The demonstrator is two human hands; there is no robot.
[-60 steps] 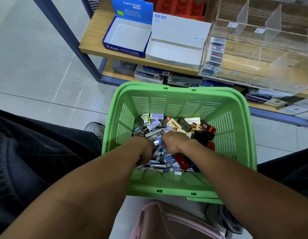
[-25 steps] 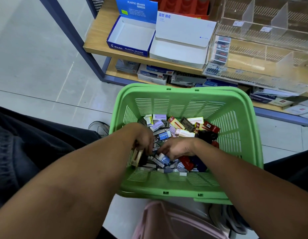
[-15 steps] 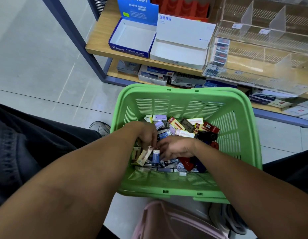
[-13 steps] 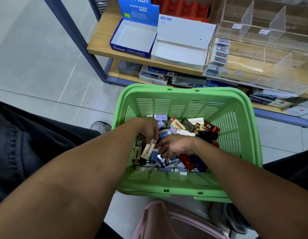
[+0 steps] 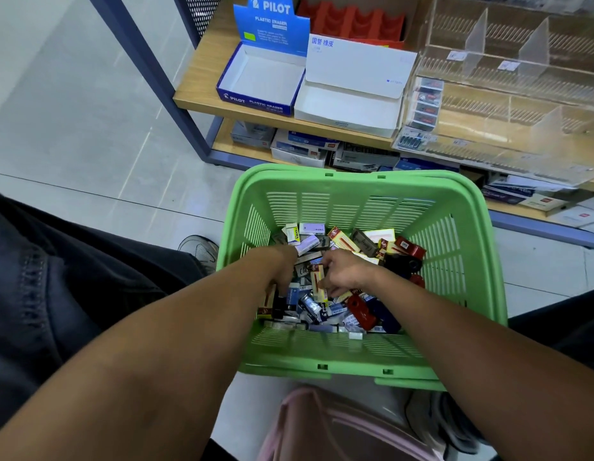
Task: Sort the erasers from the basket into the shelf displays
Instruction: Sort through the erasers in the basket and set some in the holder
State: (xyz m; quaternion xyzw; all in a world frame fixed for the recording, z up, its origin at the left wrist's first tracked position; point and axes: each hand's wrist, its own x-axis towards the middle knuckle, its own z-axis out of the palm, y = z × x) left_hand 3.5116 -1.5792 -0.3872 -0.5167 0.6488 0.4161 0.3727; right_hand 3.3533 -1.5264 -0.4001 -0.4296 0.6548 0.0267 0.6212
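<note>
**A:** What do we see from the head camera?

**B:** We look down into a green basket [image 5: 365,364] on the floor, holding a loose heap of erasers [image 5: 338,307] in small packets: white, blue, red, black and cream. Both our bare forearms reach into it.

**A:** And the hands?

**B:** Our right hand [image 5: 347,271] is palm down over the heap, its fingers curled and pinching a cream packet with a red stripe [image 5: 317,282], which stands nearly upright between the two hands. Our left hand [image 5: 282,267] is just beside it, fingers bent down into the heap; we cannot tell whether they grip anything.

**A:** Where are the shelf displays?

**B:** Beyond the basket, on a wooden shelf [image 5: 202,71]. We see an open blue Pilot box [image 5: 255,98], a white box [image 5: 348,101] touching its right side, then a clear divided tray [image 5: 508,104] with a few erasers stacked at its left end. A lower shelf carries flat boxed stock [image 5: 302,149].
</note>
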